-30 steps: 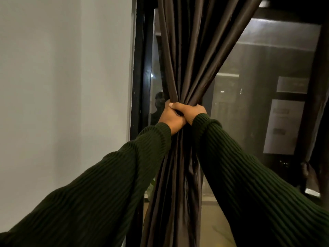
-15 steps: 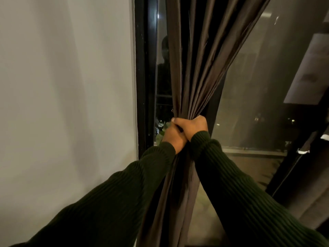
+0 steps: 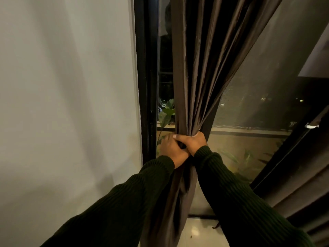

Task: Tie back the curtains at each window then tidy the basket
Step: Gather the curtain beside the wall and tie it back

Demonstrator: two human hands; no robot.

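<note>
Head view: the left hand point(image 3: 171, 148) and right hand point(image 3: 193, 142) each close their grip around the dark brown curtain point(image 3: 195, 68), bunching its glossy pleats into a tight column beside the black window frame point(image 3: 146, 86) and pale wall point(image 3: 67, 104).

One view only, the head camera, looking forward and slightly down along both sleeves. It sits close to the gathered curtain point(image 3: 194, 77), facing the window point(image 3: 267, 86), with the wall point(image 3: 67, 104) filling its left half.
</note>
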